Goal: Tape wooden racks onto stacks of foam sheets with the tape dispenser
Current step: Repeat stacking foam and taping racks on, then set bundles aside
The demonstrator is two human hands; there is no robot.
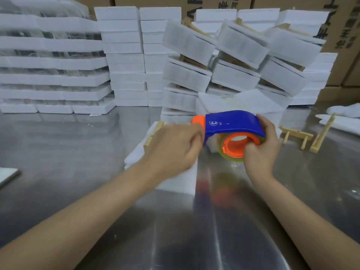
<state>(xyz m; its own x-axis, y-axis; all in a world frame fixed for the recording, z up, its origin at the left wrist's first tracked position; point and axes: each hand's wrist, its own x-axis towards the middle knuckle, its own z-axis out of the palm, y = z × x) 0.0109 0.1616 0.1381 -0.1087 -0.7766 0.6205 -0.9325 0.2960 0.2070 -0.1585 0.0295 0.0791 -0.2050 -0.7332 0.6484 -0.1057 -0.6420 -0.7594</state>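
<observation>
My right hand (261, 147) grips the blue and orange tape dispenser (231, 125) round its rear and its clear tape roll (231, 152). The dispenser's orange nose points left, above a stack of white foam sheets (175, 180) lying on the steel table. A wooden rack (153, 134) lies along the stack's far left edge. My left hand (175, 149) is blurred; it lies on top of the stack with its fingers curled, close to the dispenser's nose. What those fingers touch is hidden.
Behind stand leaning taped foam bundles (235, 61), tidy foam stacks (124, 55) and clear trays (50, 61). Loose wooden racks (296, 136) lie at the right on the steel table (58, 145), beside loose foam (342, 117). Cardboard boxes (342, 26) line the back.
</observation>
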